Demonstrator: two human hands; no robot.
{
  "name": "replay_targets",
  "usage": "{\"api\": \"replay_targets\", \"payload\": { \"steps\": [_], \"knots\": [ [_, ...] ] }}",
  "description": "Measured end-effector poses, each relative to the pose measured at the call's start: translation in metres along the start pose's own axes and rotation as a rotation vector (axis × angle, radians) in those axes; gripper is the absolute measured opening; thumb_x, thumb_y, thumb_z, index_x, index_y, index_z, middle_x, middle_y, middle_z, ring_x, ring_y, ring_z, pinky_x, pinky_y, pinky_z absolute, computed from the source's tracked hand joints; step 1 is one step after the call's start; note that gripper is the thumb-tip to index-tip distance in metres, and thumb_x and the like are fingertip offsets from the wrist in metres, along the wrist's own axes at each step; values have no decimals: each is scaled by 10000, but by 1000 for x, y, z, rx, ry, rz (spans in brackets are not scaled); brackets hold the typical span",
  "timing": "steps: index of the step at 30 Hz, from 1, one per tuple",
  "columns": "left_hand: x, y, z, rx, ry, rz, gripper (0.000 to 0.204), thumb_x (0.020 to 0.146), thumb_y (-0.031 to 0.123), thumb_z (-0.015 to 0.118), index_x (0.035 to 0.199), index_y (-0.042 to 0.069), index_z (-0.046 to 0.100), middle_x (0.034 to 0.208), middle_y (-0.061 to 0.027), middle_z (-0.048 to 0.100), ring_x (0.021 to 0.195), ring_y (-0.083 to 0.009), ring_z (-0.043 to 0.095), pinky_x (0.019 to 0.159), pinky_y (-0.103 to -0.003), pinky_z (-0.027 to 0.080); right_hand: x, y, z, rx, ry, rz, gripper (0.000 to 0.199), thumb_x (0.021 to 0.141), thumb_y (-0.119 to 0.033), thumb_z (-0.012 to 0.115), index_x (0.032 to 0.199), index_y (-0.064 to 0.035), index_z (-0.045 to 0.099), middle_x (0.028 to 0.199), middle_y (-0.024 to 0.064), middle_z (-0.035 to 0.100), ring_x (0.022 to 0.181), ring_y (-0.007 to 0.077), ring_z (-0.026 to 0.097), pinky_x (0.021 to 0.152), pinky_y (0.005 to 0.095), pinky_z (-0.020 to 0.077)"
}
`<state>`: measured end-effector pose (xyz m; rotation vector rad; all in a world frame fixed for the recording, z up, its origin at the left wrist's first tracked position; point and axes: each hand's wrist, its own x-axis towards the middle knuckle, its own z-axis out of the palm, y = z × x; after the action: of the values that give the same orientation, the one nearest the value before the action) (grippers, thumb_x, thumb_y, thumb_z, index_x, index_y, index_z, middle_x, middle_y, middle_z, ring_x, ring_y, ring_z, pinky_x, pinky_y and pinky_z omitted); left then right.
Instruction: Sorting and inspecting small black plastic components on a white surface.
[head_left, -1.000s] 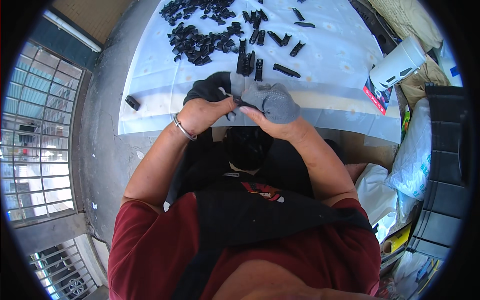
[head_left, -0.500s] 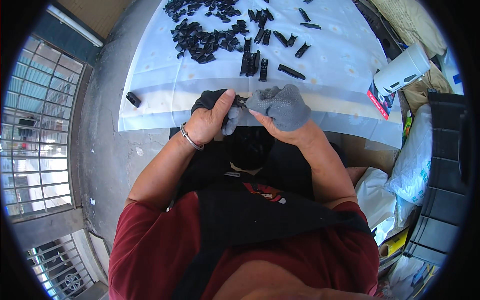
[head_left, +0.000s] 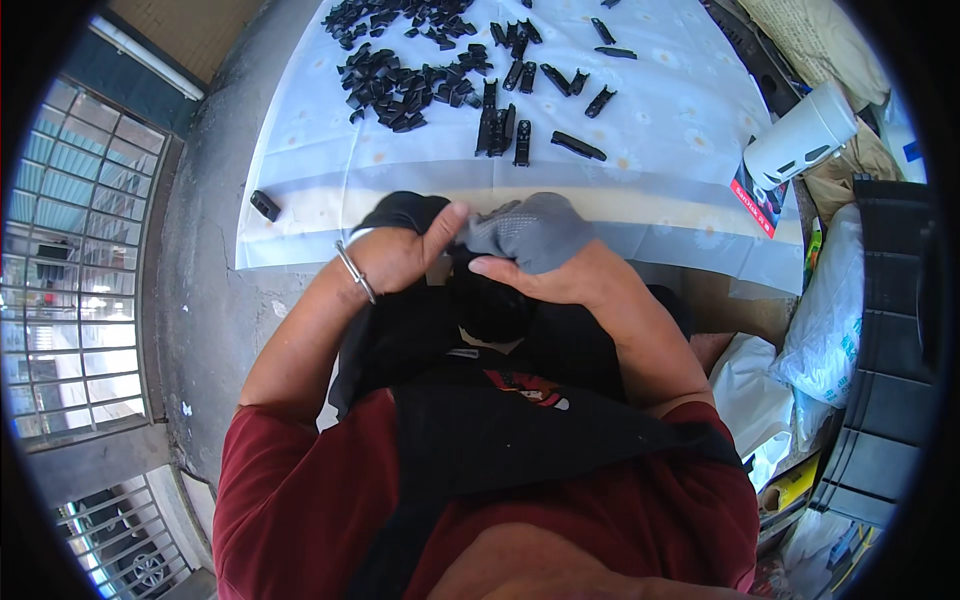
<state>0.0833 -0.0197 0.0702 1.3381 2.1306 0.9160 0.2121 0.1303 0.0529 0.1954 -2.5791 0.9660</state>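
Note:
My left hand [head_left: 408, 238], in a dark glove with bare thumb, is closed near the table's front edge. Pressed against it from the right is my right hand [head_left: 540, 243], in a grey dotted glove, its fingers curled in and its bare thumb pointing left. Whatever lies between the two hands is hidden by the gloves. Just beyond them on the white tablecloth [head_left: 660, 200] stand several long black plastic parts [head_left: 491, 130] side by side. One black part [head_left: 522, 145] lies upright beside that group, and another [head_left: 578, 146] lies slanted to its right.
Heaps of small black pieces [head_left: 400, 90] cover the far left of the table. A single black piece [head_left: 265, 206] lies at the left edge. At right are a white cylinder [head_left: 802, 138], a red-and-black card [head_left: 755, 205], plastic bags [head_left: 825, 320] and a black crate [head_left: 885, 380].
Both hands have come closer together and shifted left and slightly down. The small dark piece that showed between them is now covered. The left wrist has swung outward to the left.

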Motion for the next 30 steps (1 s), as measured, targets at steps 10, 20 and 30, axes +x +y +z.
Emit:
{"api": "replay_targets", "payload": {
  "steps": [10,20,30],
  "knots": [
    [79,-67,-12,756,506,-71,239,782,252,546,987,142,601,947,-96,608,858,-258,590,737,-351,473,10,71,-25,-742,188,396,226,791,-226,553,955,-78,602,904,150,603,836,327,570,745,426,451],
    [44,-49,-11,479,315,11,232,776,231,565,970,112,609,872,-118,620,780,-284,598,705,-349,475,1,58,-44,-749,112,578,204,806,-178,497,970,-119,601,927,125,608,871,307,568,761,410,450],
    [55,-45,-4,699,353,-10,242,780,248,582,963,92,610,830,-130,620,741,-295,598,683,-361,471,-2,68,-41,-714,132,94,225,709,-15,537,873,-112,656,1032,95,583,970,249,538,817,354,438]
  ]
}}
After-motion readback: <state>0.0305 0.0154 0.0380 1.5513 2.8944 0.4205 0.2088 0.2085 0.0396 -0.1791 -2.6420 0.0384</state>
